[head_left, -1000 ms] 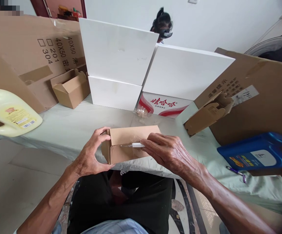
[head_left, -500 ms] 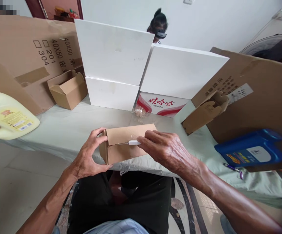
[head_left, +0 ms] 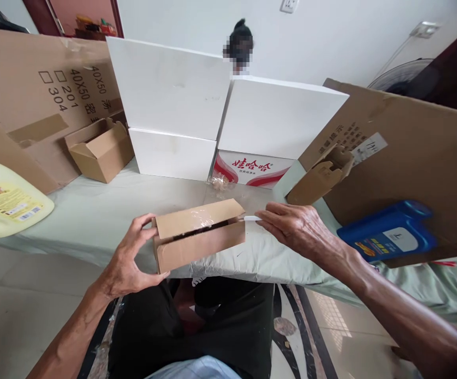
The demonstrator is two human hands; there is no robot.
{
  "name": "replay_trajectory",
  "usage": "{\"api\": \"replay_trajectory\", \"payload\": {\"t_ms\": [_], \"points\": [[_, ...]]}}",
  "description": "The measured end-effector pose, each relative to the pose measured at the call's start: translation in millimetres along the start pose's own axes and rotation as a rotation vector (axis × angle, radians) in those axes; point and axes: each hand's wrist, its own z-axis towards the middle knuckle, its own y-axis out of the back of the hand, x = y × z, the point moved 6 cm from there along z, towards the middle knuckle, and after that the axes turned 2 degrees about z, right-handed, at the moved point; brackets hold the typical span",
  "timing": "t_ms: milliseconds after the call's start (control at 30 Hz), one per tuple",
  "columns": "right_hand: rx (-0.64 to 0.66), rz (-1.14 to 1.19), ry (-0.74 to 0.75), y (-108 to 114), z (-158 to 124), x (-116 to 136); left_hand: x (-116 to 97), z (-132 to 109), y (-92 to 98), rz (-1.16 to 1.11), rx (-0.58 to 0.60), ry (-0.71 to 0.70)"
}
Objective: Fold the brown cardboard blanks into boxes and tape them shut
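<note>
A small brown cardboard box [head_left: 200, 249] lies at the table's front edge, with a dark gap between its two top flaps and clear tape [head_left: 201, 217] on the far one. My left hand [head_left: 136, 255] grips the box's left end, thumb at the near lower corner and fingers at the far upper one. In my right hand [head_left: 297, 226] is a slim white utility knife [head_left: 251, 218], pinched between thumb and fingers. Its tip is at the right end of the gap; whether the blade touches the cardboard I cannot tell.
Behind the box are crumpled clear plastic [head_left: 219, 182] and white panels [head_left: 173, 95]. Small cartons stand left [head_left: 104, 152] and right [head_left: 319, 176]. A yellow jug [head_left: 11, 200] lies at far left, a blue bottle [head_left: 390, 231] at right. A person's head [head_left: 240, 47] shows behind the panels.
My right hand has drawn the utility knife rightward along the box's top seam to its right end. The flaps now stand apart with a dark gap. My left hand still grips the box.
</note>
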Motion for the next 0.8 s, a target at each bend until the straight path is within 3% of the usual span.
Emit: {"api": "replay_trajectory", "payload": {"t_ms": [133,267,333,400,467,533,600,700,800], "points": [[-0.126,0.168,-0.146,-27.1,-32.8,-39.6,8.7,-6.6,4.0,-0.011,0.044,0.07],[-0.276,0.177,-0.349,-95.0,-80.3,-67.5,13.9,-8.9,10.0,0.002,0.112,0.131],[-0.273,0.158,-0.367,-130.0,-97.0,-71.7,14.0,-8.2,12.4,0.009,0.149,0.137],[-0.282,0.169,-0.359,-149.0,-102.5,-70.8,14.3,-6.3,14.2,0.028,0.173,0.144],[-0.361,0.212,-0.361,-144.1,-95.5,-64.7,15.1,-3.6,15.4,0.056,0.197,0.15],[-0.461,0.274,-0.344,-119.5,-76.3,-50.3,15.9,0.1,16.6,0.08,0.226,0.15],[-0.468,0.331,-0.23,-88.2,-46.0,-24.0,16.5,4.8,19.1,0.102,0.26,0.148],[-0.315,0.372,0.059,-52.3,1.9,25.9,15.7,14.7,26.1,0.145,0.326,0.126],[-0.147,0.366,0.161,-44.2,33.6,54.8,11.0,28.5,33.1,0.257,0.43,0.056]]}}
